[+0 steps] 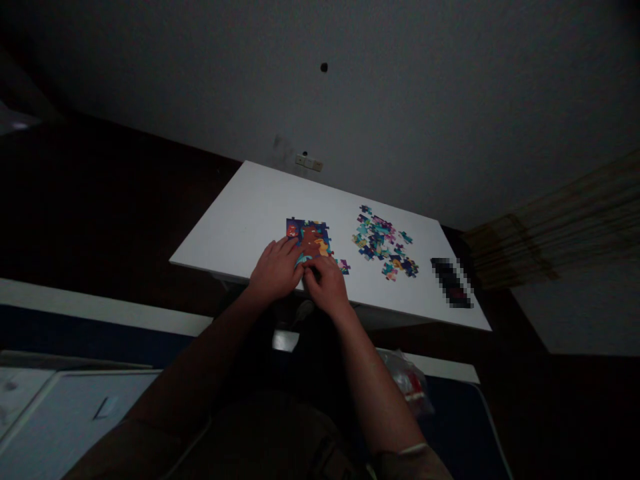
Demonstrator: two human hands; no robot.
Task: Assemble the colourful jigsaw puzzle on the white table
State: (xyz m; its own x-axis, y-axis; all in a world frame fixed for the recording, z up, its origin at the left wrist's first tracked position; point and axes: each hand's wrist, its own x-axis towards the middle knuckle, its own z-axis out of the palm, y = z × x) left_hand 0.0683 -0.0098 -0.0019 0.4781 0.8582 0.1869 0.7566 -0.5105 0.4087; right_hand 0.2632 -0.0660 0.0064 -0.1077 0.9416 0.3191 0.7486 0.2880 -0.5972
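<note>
A partly joined jigsaw puzzle (313, 237) with a brown figure on dark blue lies near the front edge of the white table. My left hand (278, 270) rests over its lower left part, fingers stretched out and lying flat. At the puzzle's lower edge, my right hand (327, 283) has its fingers curled and pressed together, the tips close to my left thumb. Whatever those fingertips pinch is hidden. Just right of my right hand sits a purple and teal puzzle piece (343, 265). Farther right is a spread of loose puzzle pieces (377, 239).
A blurred-out dark object (453, 283) lies at the right end of the white table (240, 207). Behind the table is a grey wall with a socket (309, 162). A clear plastic bag (407, 380) sits on the blue seat beside my right arm.
</note>
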